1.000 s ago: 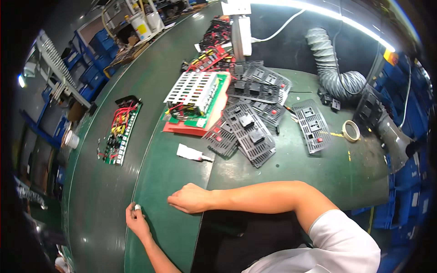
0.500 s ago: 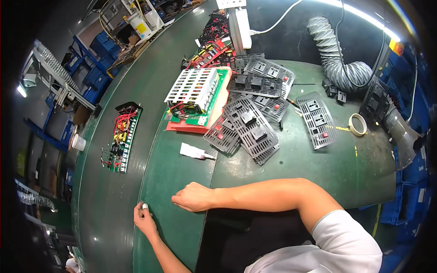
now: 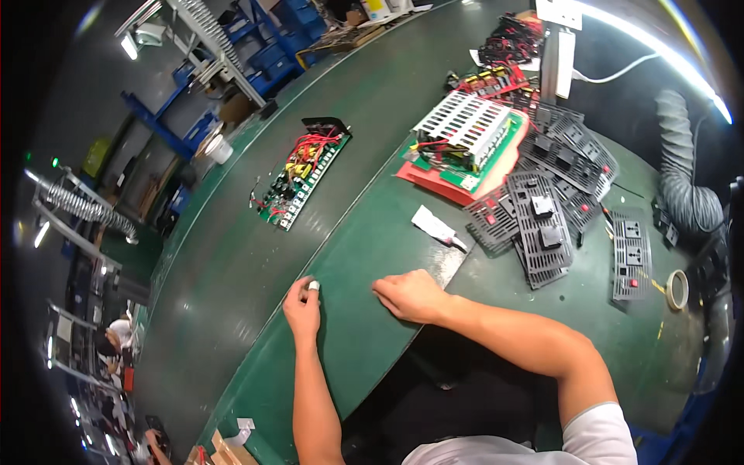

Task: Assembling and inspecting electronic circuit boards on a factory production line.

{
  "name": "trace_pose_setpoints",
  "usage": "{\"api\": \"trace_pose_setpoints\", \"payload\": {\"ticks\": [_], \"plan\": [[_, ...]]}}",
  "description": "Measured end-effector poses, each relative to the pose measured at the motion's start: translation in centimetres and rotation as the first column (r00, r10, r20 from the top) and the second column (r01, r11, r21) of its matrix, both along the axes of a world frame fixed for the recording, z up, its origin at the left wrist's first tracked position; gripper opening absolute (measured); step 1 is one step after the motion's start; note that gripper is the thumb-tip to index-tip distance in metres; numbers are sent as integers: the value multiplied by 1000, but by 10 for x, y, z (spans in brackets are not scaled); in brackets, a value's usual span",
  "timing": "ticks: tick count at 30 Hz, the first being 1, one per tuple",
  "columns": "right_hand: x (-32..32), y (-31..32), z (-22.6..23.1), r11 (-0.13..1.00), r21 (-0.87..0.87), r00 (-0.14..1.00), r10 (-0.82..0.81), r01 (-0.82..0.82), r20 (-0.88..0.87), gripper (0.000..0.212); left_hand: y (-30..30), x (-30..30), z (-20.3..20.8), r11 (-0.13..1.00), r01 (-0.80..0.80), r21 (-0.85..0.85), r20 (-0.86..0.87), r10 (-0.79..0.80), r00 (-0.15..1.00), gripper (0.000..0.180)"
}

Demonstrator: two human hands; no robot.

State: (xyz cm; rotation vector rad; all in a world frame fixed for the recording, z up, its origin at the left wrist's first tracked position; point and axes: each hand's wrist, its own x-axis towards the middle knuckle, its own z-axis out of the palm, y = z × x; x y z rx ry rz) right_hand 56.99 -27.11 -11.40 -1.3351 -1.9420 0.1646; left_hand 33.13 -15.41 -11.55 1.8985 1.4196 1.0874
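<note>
My left hand point(image 3: 302, 310) rests at the seam between the green worktop and the dark conveyor belt. Its fingers are loosely bent and apart, one with a white cover on its tip, and nothing shows in them. Curled into a loose fist, my right hand point(image 3: 411, 296) lies on the worktop with nothing visible in it. Just beyond it is a white squeeze tube point(image 3: 435, 226) with a narrow nozzle. On the belt lies a green circuit board point(image 3: 304, 177) with red wires, yellow parts and a black end plate.
White slotted housings on green boards point(image 3: 465, 132) stand on a red sheet point(image 3: 442, 186). Grey slotted socket panels point(image 3: 540, 225) are piled beside them; another panel point(image 3: 632, 260) lies apart. A tape roll point(image 3: 676, 290) and a ribbed duct point(image 3: 686, 170) are at right. Cardboard pieces point(image 3: 232, 449) sit lower left.
The view has swung left, so the worktop and its parts appear farther right, and more of the room shows at left. My hands keep nearly the same pose.
</note>
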Motion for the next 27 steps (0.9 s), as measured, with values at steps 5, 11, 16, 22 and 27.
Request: {"api": "trace_pose_setpoints", "payload": {"ticks": [5,11,16,22,27], "plan": [[-6,0,5,999,-25,997,-48,46,-61,16,1,-6,-1,999,-31,22,-2,31,1000,20],[-5,3,8,989,-57,985,-143,138,-94,14,8,-12,-10,991,14,136,-117,2,993,21],[-4,6,12,967,8,963,-254,256,-86,20,11,11,11,999,-27,-38,-48,25,999,22],[2,8,8,963,-80,965,-253,258,66,32,61,49,48,972,213,99,-319,-172,932,24],[-6,11,5,976,-107,981,-185,190,57,33,162,54,77,904,319,284,-558,-114,822,24]]}}
